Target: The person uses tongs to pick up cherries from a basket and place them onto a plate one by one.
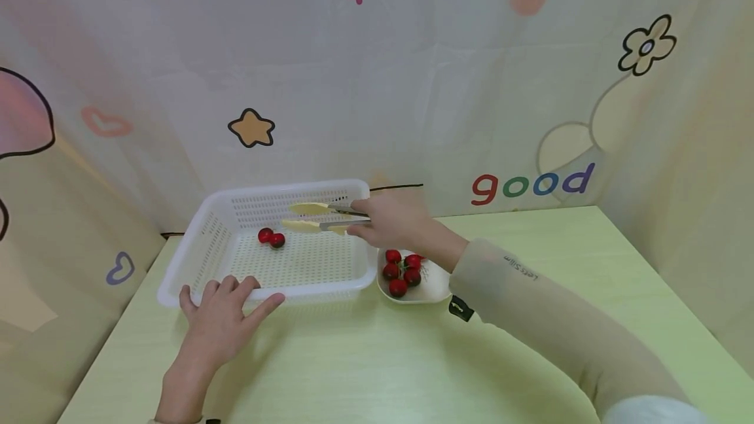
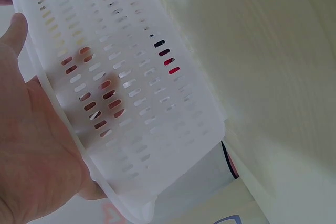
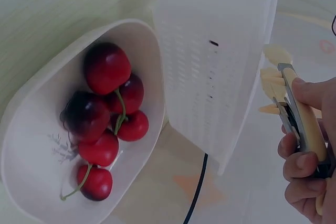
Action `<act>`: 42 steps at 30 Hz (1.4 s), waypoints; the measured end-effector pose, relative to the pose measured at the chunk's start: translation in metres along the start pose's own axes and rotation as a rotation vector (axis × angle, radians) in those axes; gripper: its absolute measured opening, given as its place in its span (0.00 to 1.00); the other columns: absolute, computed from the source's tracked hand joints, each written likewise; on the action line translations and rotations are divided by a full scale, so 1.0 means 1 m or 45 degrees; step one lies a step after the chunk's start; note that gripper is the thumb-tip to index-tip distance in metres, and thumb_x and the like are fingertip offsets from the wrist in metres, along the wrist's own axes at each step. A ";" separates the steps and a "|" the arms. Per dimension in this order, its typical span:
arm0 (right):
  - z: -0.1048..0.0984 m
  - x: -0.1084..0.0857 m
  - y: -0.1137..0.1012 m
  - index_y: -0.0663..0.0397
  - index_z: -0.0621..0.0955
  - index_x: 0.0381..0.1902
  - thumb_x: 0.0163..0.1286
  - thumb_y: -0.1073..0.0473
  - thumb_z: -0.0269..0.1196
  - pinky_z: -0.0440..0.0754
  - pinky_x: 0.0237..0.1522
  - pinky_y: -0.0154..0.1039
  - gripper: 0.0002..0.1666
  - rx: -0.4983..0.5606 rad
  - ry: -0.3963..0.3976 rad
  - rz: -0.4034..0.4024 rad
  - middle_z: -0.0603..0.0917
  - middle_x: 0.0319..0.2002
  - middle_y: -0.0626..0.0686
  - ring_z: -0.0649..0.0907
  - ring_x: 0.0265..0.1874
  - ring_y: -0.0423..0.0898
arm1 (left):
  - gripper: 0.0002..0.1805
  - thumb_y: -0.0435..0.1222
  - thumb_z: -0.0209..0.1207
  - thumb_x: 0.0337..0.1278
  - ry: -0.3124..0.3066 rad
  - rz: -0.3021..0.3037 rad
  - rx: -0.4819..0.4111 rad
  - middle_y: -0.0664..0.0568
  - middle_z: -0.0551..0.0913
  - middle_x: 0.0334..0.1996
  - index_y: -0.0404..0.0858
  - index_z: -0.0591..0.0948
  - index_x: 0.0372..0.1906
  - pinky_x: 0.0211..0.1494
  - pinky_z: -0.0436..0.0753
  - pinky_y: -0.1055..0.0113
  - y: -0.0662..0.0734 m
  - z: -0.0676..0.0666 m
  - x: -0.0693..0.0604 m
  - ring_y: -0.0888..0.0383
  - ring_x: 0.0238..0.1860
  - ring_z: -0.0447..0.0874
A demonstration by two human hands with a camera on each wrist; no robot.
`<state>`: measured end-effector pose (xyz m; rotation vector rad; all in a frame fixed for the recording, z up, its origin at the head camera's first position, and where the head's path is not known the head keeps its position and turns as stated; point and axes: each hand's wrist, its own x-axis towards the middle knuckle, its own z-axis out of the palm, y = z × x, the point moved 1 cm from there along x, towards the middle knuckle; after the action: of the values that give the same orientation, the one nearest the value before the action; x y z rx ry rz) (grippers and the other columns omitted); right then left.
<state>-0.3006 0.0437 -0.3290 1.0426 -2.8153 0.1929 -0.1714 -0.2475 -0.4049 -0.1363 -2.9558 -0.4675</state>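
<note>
My right hand (image 1: 391, 220) grips a pair of tongs (image 1: 330, 225) with yellowish tips, held over the right part of a white plastic basket (image 1: 194, 241). The tips stand apart with nothing between them. At the basket's front left, my left hand (image 1: 220, 319) holds the rim, its fingers over the edge and its thumb outside. Two dark red cherries (image 1: 271, 238) lie on the basket floor. Beside the basket, a white bowl (image 3: 31, 156) contains several cherries (image 3: 107, 69), some with green stems. In the head view my right arm partly hides this bowl.
Basket and bowl stand on a pale green table (image 1: 377, 358). A printed curtain (image 1: 400, 97) hangs behind the table's back edge and at the sides. A black strap piece (image 1: 461, 308) shows under the right sleeve.
</note>
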 end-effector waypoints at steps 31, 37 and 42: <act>0.041 0.044 -0.042 0.47 0.87 0.51 0.74 0.38 0.63 0.70 0.18 0.34 0.22 -0.093 -0.212 0.113 0.85 0.38 0.46 0.77 0.25 0.42 | 0.35 0.70 0.51 0.66 0.026 0.016 0.010 0.47 0.79 0.40 0.44 0.83 0.50 0.61 0.37 0.17 -0.002 0.003 0.001 0.35 0.51 0.73; 0.046 0.049 -0.046 0.46 0.86 0.48 0.75 0.38 0.62 0.71 0.20 0.36 0.20 -0.095 -0.219 0.124 0.85 0.36 0.45 0.76 0.26 0.42 | 0.34 0.70 0.51 0.66 0.027 0.010 0.010 0.48 0.78 0.40 0.44 0.83 0.50 0.61 0.37 0.17 -0.003 0.003 0.000 0.36 0.51 0.73; 0.047 0.053 -0.047 0.46 0.86 0.44 0.75 0.38 0.62 0.70 0.19 0.36 0.19 -0.111 -0.218 0.124 0.82 0.30 0.44 0.75 0.23 0.41 | 0.34 0.69 0.52 0.66 0.028 0.010 0.010 0.47 0.78 0.40 0.44 0.83 0.50 0.61 0.37 0.17 -0.003 0.002 0.001 0.35 0.51 0.73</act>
<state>-0.3132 -0.0329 -0.3629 0.9461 -2.9992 -0.0108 -0.1727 -0.2496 -0.4073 -0.1405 -2.9341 -0.4531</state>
